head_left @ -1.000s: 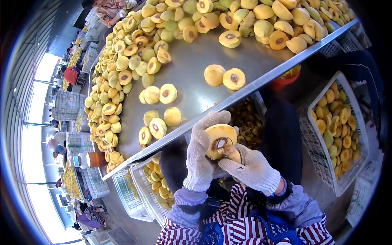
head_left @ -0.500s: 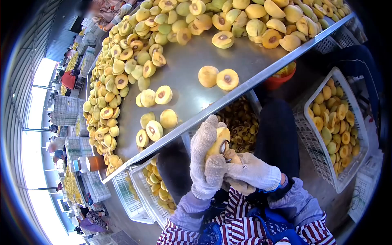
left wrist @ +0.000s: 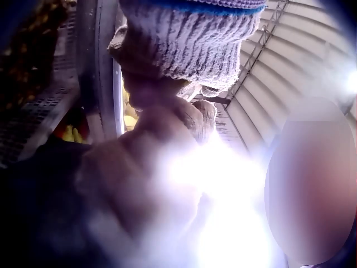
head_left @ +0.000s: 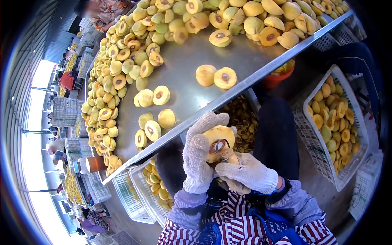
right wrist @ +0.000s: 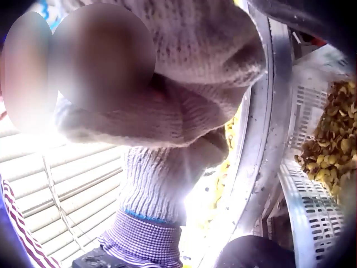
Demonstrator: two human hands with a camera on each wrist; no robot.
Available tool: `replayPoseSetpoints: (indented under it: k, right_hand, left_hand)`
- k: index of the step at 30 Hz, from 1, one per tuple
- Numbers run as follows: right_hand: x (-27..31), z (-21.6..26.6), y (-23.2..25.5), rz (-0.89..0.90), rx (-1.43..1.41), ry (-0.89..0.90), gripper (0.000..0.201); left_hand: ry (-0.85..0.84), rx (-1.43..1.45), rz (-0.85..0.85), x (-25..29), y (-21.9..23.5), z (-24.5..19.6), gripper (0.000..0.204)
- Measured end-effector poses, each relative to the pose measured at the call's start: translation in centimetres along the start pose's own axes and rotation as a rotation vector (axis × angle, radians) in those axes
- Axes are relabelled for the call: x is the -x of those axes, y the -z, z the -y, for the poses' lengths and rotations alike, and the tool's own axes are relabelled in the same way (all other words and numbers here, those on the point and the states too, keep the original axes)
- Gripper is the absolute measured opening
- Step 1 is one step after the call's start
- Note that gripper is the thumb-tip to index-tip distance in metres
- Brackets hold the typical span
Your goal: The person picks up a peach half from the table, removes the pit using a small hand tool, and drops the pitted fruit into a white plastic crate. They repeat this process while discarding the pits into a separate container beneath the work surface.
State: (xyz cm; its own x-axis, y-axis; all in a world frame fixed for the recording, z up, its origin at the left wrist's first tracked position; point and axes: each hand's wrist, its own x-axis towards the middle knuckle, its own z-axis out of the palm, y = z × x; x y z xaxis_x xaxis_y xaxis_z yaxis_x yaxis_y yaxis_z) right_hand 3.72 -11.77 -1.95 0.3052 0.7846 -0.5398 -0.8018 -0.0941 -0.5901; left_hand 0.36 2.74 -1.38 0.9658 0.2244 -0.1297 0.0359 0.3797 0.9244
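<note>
Both hands wear white knit gloves and meet just below the table's edge in the head view. My left hand (head_left: 197, 157) curls round a yellow peach half (head_left: 217, 135), cut face up. My right hand (head_left: 246, 172) grips a small tool whose metal loop (head_left: 220, 148) sits at the pit hollow of that half. In the left wrist view the gloved left hand (left wrist: 162, 139) is washed out by glare. The right wrist view has both gloves (right wrist: 167, 128) pressed together, with the fruit hidden.
A steel table (head_left: 192, 92) carries loose peach halves (head_left: 215, 76) and a long heap along its far side. Below it are a crate of pits (head_left: 244, 118), a red bucket (head_left: 278, 80), a white basket of halves (head_left: 332, 122) at right and white crates (head_left: 143, 188) at left.
Half a second ago the peach half was tipped on edge under my left thumb. It has turned cut face up again, with the tool's loop at the pit hollow.
</note>
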Motion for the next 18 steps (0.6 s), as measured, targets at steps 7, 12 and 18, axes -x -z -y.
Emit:
replayPoseSetpoints:
  k: [7, 12, 18]
  right_hand:
    - [-0.4, -0.6, 0.0, -0.038, -0.010, 0.077, 0.029]
    - [-1.2, -2.2, 0.8, 0.119, -0.008, 0.122, 0.027]
    - [-1.2, -1.9, 3.5, 0.468, -0.245, -0.161, 0.033]
  left_hand:
    - [-0.166, -0.020, 0.014, 0.3, 0.1, 1.7, 0.066]
    - [-0.152, -0.209, 0.075, 0.2, 0.6, 0.7, 0.049]
    - [-0.501, -0.747, 0.230, -1.7, 0.9, -0.6, 0.035]
